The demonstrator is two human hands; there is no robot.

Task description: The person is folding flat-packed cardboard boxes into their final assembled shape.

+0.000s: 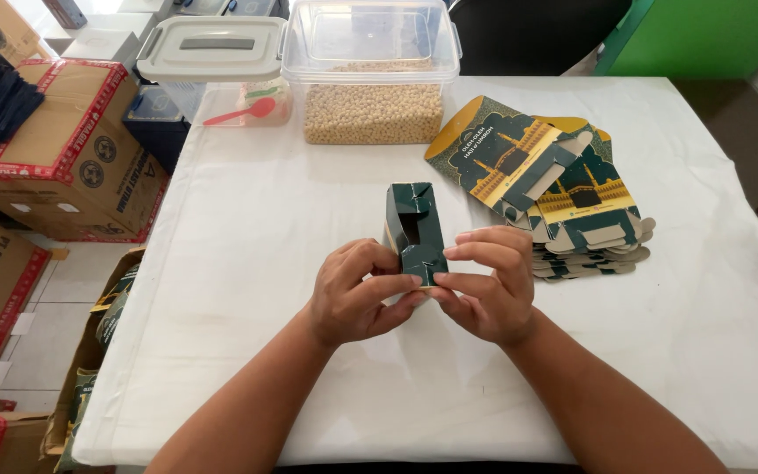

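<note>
While both hands pinch it, the dark green carton (416, 230) stands half-formed | left hand (354, 291) and right hand (487, 283) fingers press its near flap | flat blanks (554, 189) stacked unfolded on the surface (247, 263)

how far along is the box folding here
Early, by the look of it. No finished box shows on the white-covered table. In hand: left hand and right hand hold one half-formed dark green cardboard box. Left: the stack of flat printed box blanks.
</note>
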